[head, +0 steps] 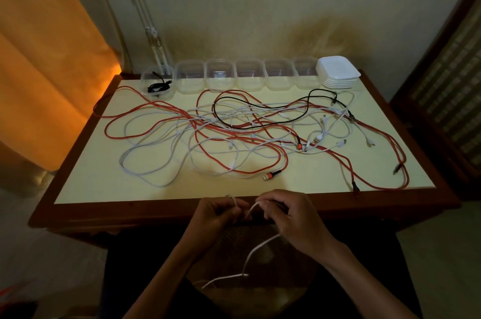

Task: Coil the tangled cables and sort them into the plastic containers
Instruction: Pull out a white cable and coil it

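Working a white cable (256, 247) at the near edge of the table (86, 188), both hands close together just below the rim. Left hand (216, 214) has its fingers curled round a short loop of the cable; right hand (289, 217) pinches the same cable beside it, fingers curled over. From the right hand the cable hangs down toward the lap, kinks, and trails off to a loose end, so the coil looks barely begun. Whether this cable is free of the pile cannot be told; a faint strand may run up from the left hand to the tabletop. Progress, judged from the layout: early. One container (157, 84), far left of the row at the back edge, holds a coiled black cable (156, 87). The other five containers (247, 77) in that row look unfilled. A stack of white lids (337, 71) sits at the right end of the row, none fitted. Most of the work remains on the table: a tangle (234, 131) of red and white cables spread across nearly the whole top, with a second black cable (260, 106) looped through its far middle. Red strands reach out to the left edge and the right front corner; a red plug (270, 176) lies nearest the hands. Left to do, as I read it: finish this white coil, bin it, then pull apart the rest one by one.
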